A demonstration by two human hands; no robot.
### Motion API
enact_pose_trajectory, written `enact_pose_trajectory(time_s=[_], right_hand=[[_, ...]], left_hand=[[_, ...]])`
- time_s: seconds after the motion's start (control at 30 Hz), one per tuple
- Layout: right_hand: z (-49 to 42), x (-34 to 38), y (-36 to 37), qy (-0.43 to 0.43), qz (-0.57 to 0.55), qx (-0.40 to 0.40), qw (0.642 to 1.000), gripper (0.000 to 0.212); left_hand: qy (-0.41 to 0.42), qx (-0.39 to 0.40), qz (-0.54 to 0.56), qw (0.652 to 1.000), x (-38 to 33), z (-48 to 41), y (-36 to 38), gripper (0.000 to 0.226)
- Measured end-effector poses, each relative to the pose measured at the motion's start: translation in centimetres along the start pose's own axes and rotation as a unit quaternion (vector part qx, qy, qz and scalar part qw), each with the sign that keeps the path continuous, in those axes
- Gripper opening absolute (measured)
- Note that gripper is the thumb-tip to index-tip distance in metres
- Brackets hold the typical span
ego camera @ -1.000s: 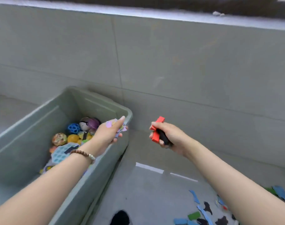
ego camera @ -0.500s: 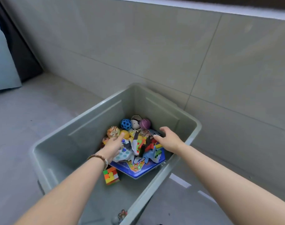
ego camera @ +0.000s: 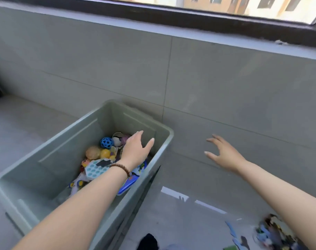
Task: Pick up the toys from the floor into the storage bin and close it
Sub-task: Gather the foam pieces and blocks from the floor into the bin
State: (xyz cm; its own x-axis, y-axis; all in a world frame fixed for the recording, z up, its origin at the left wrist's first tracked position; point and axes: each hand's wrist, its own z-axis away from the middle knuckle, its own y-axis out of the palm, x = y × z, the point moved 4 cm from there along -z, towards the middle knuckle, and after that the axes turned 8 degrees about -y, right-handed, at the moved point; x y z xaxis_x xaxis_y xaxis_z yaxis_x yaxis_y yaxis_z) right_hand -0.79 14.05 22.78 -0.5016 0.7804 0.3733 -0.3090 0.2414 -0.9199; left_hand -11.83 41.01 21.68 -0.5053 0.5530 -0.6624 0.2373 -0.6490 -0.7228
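Foam-like toy pieces [ego camera: 269,233] look light and floppy, best edge-pinched; left hand [ego camera: 135,152] and right hand [ego camera: 223,154] hover spread, empty.

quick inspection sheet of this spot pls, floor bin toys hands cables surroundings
surface: grey tiled floor
job's things: grey-green storage bin open, no lid seen; blue holed ball, yellow ball and other toys inside
clutter: blurred toy pile on the floor, right of the bin
grippers: left hand open above the bin's toys, holding nothing; right hand open, fingers spread, right of the bin
cables: nothing seen
surroundings: tiled wall behind the bin, window above
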Motion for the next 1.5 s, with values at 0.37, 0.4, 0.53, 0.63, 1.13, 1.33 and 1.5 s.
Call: enact_pose_trajectory(time_s=[0.37,0.4,0.53,0.63,1.13,1.33,1.5], right_hand=[[23.0,-27.8,0.8,0.286,-0.077,0.016,0.955,0.06],[24.7,-29.7,1.9,0.306,-0.088,0.019,0.948,0.062],[30.0,-35.5,6.8,0.36,-0.146,0.014,0.921,0.067],[32.1,-38.2,10.4,0.386,-0.219,-0.027,0.896,0.069],[33.3,-42.8,20.0,0.409,-0.295,-0.175,0.845,0.111],[33.1,-44.1,21.2,0.427,-0.301,-0.186,0.832,0.109],[32.8,-45.1,21.4,0.412,-0.39,-0.237,0.789,0.052]], left_hand=[[0.134,0.186,-0.192,0.954,-13.8,8.2,26.4,0.067],[0.132,0.203,-0.209,0.947,-14.1,9.1,28.8,0.069],[0.125,0.279,-0.231,0.923,-14.4,11.8,37.5,0.072],[0.121,0.324,-0.235,0.908,-14.2,13.4,42.7,0.073],[0.145,0.396,-0.185,0.888,-11.5,18.5,55.8,0.069],[0.118,0.422,-0.121,0.891,-11.5,18.8,57.4,0.064],[0.106,0.416,-0.089,0.899,-11.5,19.1,58.2,0.059]])
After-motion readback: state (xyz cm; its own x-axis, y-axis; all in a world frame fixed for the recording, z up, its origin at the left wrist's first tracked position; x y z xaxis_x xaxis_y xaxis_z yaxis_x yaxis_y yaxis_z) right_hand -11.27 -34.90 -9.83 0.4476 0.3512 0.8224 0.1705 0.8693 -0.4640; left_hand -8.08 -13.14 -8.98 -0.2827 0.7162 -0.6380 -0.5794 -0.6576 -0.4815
